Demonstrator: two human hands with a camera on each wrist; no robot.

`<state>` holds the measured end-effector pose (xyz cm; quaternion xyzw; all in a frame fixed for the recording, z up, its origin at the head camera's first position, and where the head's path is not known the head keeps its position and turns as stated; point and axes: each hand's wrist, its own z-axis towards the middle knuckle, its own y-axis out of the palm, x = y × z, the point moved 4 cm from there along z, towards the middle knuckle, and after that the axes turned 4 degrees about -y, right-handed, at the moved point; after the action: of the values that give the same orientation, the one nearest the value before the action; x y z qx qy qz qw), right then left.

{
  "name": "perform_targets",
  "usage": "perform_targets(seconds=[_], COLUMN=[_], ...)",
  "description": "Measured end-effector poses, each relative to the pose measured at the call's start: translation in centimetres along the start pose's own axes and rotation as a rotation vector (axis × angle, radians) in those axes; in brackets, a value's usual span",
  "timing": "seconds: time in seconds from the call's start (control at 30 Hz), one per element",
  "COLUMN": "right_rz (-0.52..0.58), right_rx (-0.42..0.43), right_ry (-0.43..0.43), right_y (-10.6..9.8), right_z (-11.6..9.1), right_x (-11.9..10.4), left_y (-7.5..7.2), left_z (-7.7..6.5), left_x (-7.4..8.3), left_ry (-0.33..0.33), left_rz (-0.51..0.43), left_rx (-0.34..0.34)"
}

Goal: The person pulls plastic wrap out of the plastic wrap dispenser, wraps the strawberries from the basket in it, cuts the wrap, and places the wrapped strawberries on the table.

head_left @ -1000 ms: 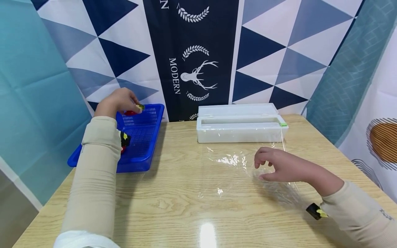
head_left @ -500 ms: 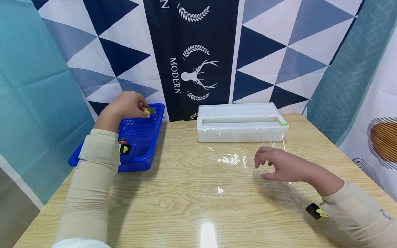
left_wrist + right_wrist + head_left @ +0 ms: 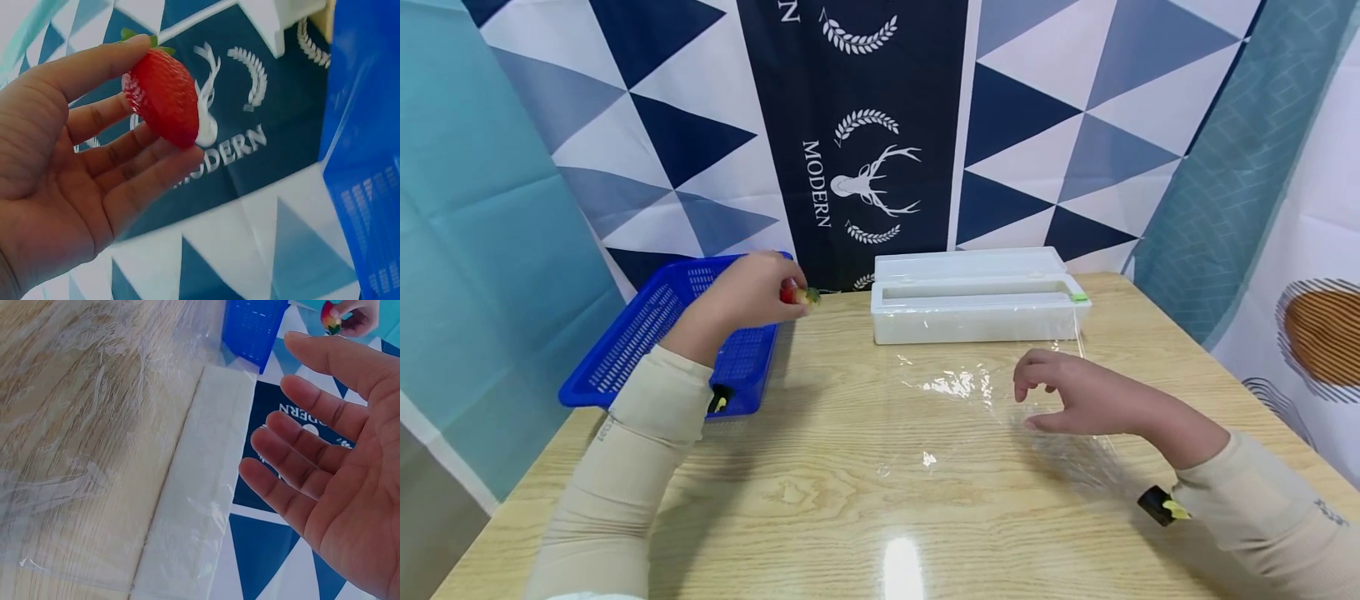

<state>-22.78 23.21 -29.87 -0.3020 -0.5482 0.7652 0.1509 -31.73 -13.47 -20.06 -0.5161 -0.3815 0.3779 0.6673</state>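
Observation:
My left hand (image 3: 747, 290) pinches a strawberry (image 3: 164, 94) between thumb and fingers, above the right rim of the blue basket (image 3: 647, 333). The berry is red and glossy, with green leaves by the thumb tip in the left wrist view. My right hand (image 3: 1078, 393) hovers over the clear plastic wrap (image 3: 955, 385) with relaxed, slightly bent fingers and nothing in its grasp. The wrap stretches from the white dispenser box (image 3: 981, 323) across the wooden table, crumpled under the right forearm.
The dispenser's lid (image 3: 970, 263) stands raised at the back, and a green tab (image 3: 1078, 297) marks its right end. Patterned cloth (image 3: 1037, 125) hangs right behind the table (image 3: 797, 500). A teal cloth (image 3: 482, 250) borders the left side.
My left hand has lifted the strawberry from inside the basket and carried it right, to the basket's right rim. The right hand has stayed in place.

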Motion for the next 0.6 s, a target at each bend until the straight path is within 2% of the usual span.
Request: perform_targets(seconds=[0.2,0.43,0.6], right_rz=[-0.024,-0.029,-0.034], right_rx=[0.026,0.034,0.048], right_ry=[-0.023,-0.030,-0.042], right_y=[-0.1,0.1,0.2], right_z=[-0.1,-0.2,-0.3], right_x=[-0.1,-0.1,-0.2], left_y=[1.9,4.4,6.6], left_z=[-0.4,-0.9,-1.0], left_x=[2.9,6.3,8.1], left_ry=[0.140,0.311,0.373], left_rz=[0.005,0.064,0.056], left_rx=[-0.006,0.003,-0.014])
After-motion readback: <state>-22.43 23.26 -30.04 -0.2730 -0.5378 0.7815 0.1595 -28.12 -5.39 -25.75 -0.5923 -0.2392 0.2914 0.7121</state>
